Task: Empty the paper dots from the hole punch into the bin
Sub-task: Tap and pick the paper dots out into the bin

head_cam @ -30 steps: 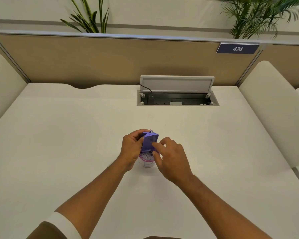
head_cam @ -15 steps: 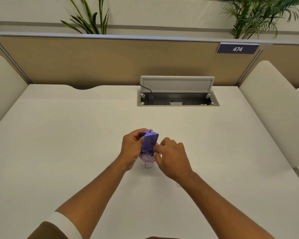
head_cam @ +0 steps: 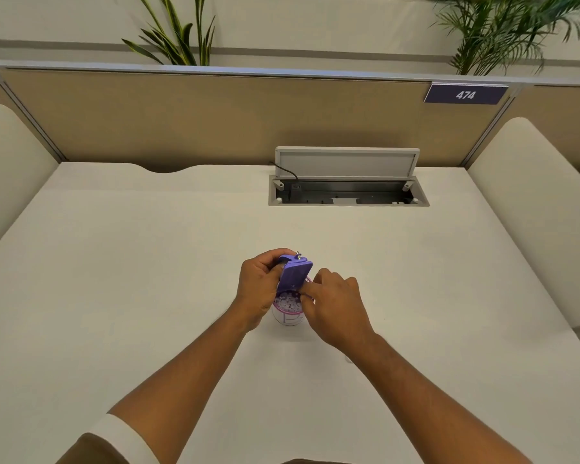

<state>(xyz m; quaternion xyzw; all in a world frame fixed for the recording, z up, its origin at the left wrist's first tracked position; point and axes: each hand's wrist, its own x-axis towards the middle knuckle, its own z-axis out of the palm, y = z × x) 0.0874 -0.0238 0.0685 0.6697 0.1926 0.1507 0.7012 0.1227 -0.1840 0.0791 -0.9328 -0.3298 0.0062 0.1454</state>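
Note:
A small purple hole punch [head_cam: 294, 273] is held upright, its flat base facing me, directly over a little white bin with a pink rim [head_cam: 288, 317] on the desk. Paper dots [head_cam: 288, 301] lie inside the bin. My left hand [head_cam: 260, 285] grips the punch from the left side. My right hand [head_cam: 332, 308] is at the punch's lower right edge, fingertips pinching the bottom of its base. Both hands hide part of the bin's rim.
The white desk [head_cam: 148, 279] spreads wide around the bin. An open cable tray with a raised lid [head_cam: 347, 177] sits at the back centre. Beige partitions, padded side panels and a sign reading 474 [head_cam: 465, 94] border the desk.
My right hand has moved in from a pointing finger on the punch's base to a pinch at its lower edge. The punch and left hand stay over the bin.

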